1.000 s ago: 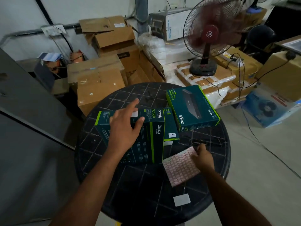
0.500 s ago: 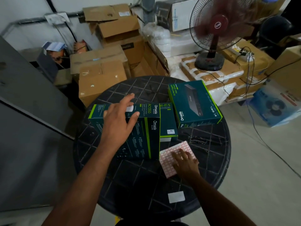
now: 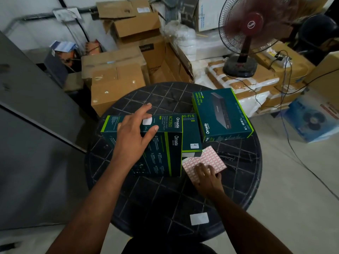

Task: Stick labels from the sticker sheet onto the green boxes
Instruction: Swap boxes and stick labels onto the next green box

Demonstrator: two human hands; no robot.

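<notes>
From the head camera I look down on a round black table (image 3: 165,204) with a grid pattern. My left hand (image 3: 134,138) rests on the top of the tall green box (image 3: 165,143) that stands at the left of the table; the fingers are spread and nearly straight, they lie on the box and do not clench around it. Behind this box a second green box (image 3: 190,133) lies flat, with "Wi-Fi 5" on it and a small white label near its front edge. A third green box (image 3: 222,114), with a picture of a switch, lies flat at the far right of the table, just beside the second one.

The sticker sheet (image 3: 205,162), white with red frames, lies on the table in front of the second box and touches its front edge. My right hand (image 3: 207,176) lies on the near part of the sheet, the fingers bent down onto it; if they pinch one label I cannot tell. A small white paper (image 3: 199,218) lies near the front edge of the table, well apart from the sheet.

Behind the table there are cardboard boxes (image 3: 117,83) and a standing fan (image 3: 251,30) with blurred blades.
</notes>
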